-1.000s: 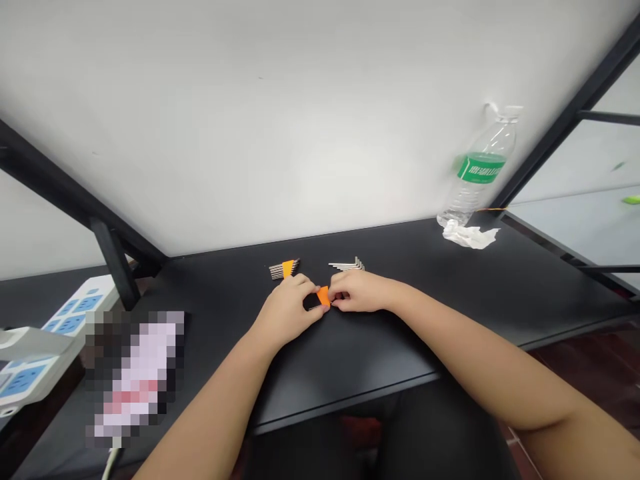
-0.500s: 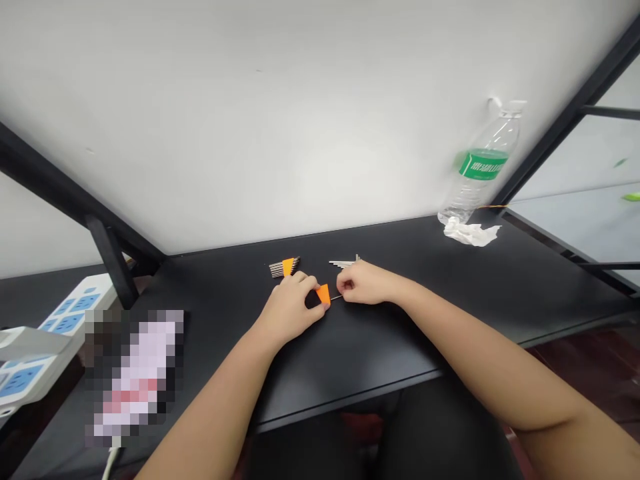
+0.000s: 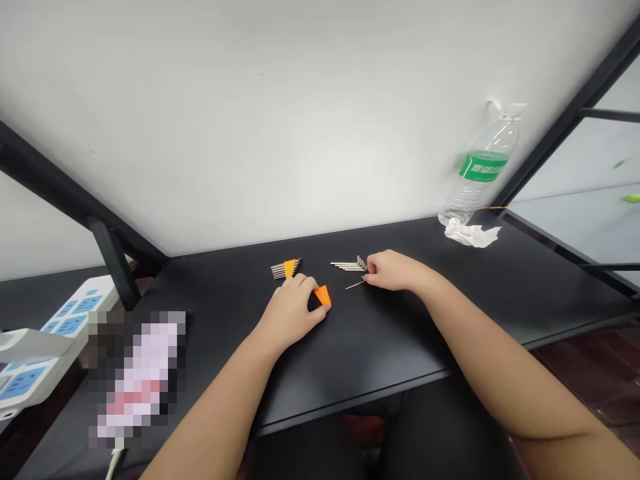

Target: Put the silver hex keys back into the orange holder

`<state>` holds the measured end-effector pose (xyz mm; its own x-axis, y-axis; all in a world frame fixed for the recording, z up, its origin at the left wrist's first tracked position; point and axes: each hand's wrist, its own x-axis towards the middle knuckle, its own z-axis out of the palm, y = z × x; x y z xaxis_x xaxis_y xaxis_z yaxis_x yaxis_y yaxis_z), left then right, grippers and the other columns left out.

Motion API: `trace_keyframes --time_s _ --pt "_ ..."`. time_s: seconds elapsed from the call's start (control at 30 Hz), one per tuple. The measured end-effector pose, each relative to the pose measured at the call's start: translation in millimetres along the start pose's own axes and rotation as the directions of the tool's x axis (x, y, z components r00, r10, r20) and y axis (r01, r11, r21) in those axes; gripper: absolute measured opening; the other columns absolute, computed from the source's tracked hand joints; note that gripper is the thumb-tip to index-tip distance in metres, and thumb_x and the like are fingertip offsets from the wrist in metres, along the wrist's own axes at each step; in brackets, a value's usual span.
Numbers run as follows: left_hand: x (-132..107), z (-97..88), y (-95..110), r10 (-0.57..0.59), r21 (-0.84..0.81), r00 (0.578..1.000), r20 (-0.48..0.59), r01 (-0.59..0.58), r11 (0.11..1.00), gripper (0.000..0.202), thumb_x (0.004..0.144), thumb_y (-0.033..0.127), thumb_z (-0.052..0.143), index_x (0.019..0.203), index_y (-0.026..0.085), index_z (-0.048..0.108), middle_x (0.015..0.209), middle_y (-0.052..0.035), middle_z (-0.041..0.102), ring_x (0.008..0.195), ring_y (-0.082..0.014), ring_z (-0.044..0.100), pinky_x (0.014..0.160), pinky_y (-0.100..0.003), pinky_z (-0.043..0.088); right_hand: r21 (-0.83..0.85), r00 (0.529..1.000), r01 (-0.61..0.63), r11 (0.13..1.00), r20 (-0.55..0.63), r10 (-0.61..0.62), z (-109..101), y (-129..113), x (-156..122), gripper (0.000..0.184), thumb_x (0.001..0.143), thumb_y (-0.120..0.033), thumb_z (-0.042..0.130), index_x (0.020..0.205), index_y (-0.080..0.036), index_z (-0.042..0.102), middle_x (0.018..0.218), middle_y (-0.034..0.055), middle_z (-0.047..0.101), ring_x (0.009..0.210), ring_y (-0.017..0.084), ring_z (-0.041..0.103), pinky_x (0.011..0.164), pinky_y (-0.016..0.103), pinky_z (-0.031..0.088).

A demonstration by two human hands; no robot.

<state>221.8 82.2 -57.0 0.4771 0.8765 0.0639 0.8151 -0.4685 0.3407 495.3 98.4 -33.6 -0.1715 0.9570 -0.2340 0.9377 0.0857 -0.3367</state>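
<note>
Our right hand (image 3: 395, 270) pinches the right end of a thin silver hex key (image 3: 354, 285) between narrowed fingers. The key's long axis runs left and slightly toward us, low over the tabletop (image 3: 380, 333), in line with the orange holder (image 3: 323, 295). That small wedge lies near, clasped by our left hand (image 3: 290, 312), the nearer one. A row of loose hex keys (image 3: 347, 266) lies just beyond.

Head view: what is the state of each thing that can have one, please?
left hand, closed on orange holder
right hand, pinching thin hex key at one end
loose hex keys, lying in a row, not held
second holder, lying flat, keys in it
water bottle, standing on its base
tissue, crumpled
</note>
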Motion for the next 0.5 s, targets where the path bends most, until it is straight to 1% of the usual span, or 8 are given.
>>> trace_keyframes --time_s 0.07,0.13,0.23,0.3,0.37,0.43,0.5 --pt "-0.1 -0.4 0.2 0.003 0.002 1.000 -0.001 -0.003 1.000 0.024 0.086 0.042 0.068 0.098 0.022 0.061 0.106 -0.0061 0.064 0.102 -0.0272 0.059 0.086 -0.041 0.049 -0.026 0.999 0.038 0.999 0.023 -0.037 0.0 2.4 -0.5 0.020 0.082 -0.042 0.071 0.081 -0.022 0.066 0.084 0.0035 0.071 0.065 0.017 0.062 0.055 0.028 0.037" --pt "-0.3 -0.6 0.4 0.006 0.004 1.000 -0.001 -0.006 1.000 0.024 0.086 0.042 0.068 0.097 0.022 0.060 0.106 -0.0063 0.064 0.103 -0.0273 0.059 0.086 -0.041 0.049 -0.046 0.999 0.046 0.998 0.027 -0.045 2.3 1.5 0.0 0.025 0.082 -0.045 0.074 0.081 -0.022 0.065 0.083 0.0034 0.071 0.064 0.017 0.061 0.055 0.028 0.036" --pt "-0.5 -0.6 0.5 0.004 0.012 1.000 0.004 -0.004 1.000 0.024 0.087 0.041 0.068 0.098 0.022 0.061 0.107 -0.0067 0.064 0.103 -0.0276 0.059 0.086 -0.041 0.049 -0.057 0.999 0.015 0.998 -0.046 -0.017 9.1 -3.8 3.0 0.025 0.084 -0.046 0.073 0.083 -0.022 0.064 0.083 0.0029 0.069 0.064 0.016 0.059 0.055 0.028 0.034" --pt "-0.7 -0.5 0.6 0.001 0.017 1.000 0.006 -0.001 1.000 0.024 0.087 0.041 0.068 0.099 0.022 0.061 0.108 -0.0068 0.064 0.104 -0.0277 0.059 0.086 -0.041 0.049 -0.037 0.992 0.060 0.998 -0.112 -0.064 13.5 -6.9 5.6 0.019 0.085 -0.039 0.072 0.093 -0.023 0.065 0.088 0.0019 0.070 0.068 0.016 0.058 0.057 0.026 0.033" --pt "-0.9 -0.5 1.0 0.001 0.021 1.000 0.008 -0.001 1.000 0.024 0.087 0.041 0.068 0.100 0.022 0.061 0.108 -0.0068 0.064 0.103 -0.0277 0.059 0.086 -0.041 0.049 -0.017 0.976 0.152 0.988 -0.153 -0.153 16.7 -8.2 8.0 0.013 0.087 -0.028 0.068 0.099 -0.024 0.066 0.092 0.0011 0.070 0.072 0.014 0.058 0.060 0.025 0.034" --pt "-1.3 -0.8 1.6 0.000 0.023 1.000 0.010 0.000 1.000 0.024 0.087 0.041 0.068 0.100 0.023 0.061 0.108 -0.0067 0.064 0.103 -0.0278 0.059 0.086 -0.042 0.049 -0.015 0.962 0.222 0.975 -0.158 -0.222 18.6 -7.3 9.9 0.006 0.090 -0.019 0.062 0.092 -0.023 0.067 0.091 0.0009 0.070 0.074 0.014 0.058 0.062 0.024 0.035" --pt "-1.6 -1.0 2.1 -0.006 0.022 1.000 0.009 0.005 1.000 0.023 0.087 0.041 0.068 0.100 0.023 0.061 0.108 -0.0066 0.064 0.104 -0.0280 0.059 0.086 -0.042 0.049 -0.031 0.957 0.237 0.971 -0.164 -0.239 19.6 -4.7 11.5 0.014 0.091 -0.016 0.058 0.081 -0.021 0.066 0.088 0.0017 0.070 0.074 0.014 0.058 0.064 0.024 0.036"
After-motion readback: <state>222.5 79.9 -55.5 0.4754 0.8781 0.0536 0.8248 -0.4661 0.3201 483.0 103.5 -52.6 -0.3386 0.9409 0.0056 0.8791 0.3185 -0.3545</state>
